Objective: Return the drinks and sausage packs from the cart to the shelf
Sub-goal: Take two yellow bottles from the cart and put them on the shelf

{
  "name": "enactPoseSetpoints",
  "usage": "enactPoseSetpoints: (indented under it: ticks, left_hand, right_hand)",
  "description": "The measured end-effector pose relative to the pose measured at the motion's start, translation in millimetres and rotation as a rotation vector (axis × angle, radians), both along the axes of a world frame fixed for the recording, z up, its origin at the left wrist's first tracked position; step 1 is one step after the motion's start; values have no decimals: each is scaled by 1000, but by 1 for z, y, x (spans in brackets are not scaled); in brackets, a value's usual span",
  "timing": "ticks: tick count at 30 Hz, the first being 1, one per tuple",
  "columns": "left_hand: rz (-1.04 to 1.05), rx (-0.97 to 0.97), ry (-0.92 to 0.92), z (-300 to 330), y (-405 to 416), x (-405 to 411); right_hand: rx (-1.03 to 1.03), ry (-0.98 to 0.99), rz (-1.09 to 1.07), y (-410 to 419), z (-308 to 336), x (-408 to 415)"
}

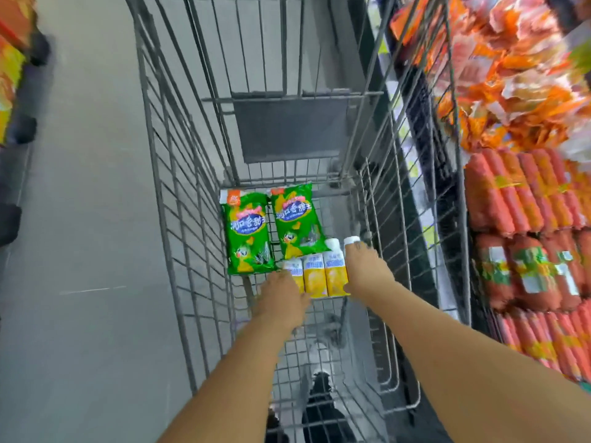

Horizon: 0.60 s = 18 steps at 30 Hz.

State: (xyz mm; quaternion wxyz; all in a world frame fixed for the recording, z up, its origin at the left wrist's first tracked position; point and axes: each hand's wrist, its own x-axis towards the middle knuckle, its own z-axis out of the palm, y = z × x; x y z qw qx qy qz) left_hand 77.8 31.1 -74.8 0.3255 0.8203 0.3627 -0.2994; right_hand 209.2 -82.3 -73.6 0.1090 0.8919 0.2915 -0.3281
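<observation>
Both arms were down inside the wire cart [179, 219], which filled the centre of the frame. On its floor, two green sausage packs [248, 233] lay flat side by side, just above the middle of the picture. Right below them stood a tight row of yellow-and-white drink bottles [334, 273] — three plainly counted, plus a fourth white cap [351, 239] poking out at the right end, so four by the caps and bodies on show.

The left hand [283, 297] was at the left end of the row, fingers curled against the outermost bottle. The right hand [367, 270] was at the right end, fingers wrapped over the capped bottle there. So the hands were apart, one at each end of the row, closing on the bottles between them.

Along the right edge of the frame ran the shelf [524, 203], stacked with red-orange sausage sticks and orange bags above; too blurred to count.
</observation>
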Motion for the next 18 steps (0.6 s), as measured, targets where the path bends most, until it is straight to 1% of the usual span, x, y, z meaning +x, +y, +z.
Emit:
enactPoseSetpoints:
  ticks: [4, 6, 9, 15, 18]
  left_hand:
    - [105, 25, 56, -36, 2, 6]
    - [153, 19, 34, -48, 2, 10]
    - [244, -11, -44, -58, -2, 16]
    - [306, 57, -32, -68, -13, 23]
    - [366, 79, -47, -78, -17, 23]
  right_hand:
    - [-38, -22, 92, 8, -34, 20]
    - [-60, -26, 125, 8, -46, 28]
    - [-21, -33, 108, 3, -60, 32]
    - [-111, -117, 144, 1, -57, 35]
    - [-155, -91, 141, 5, -56, 37]
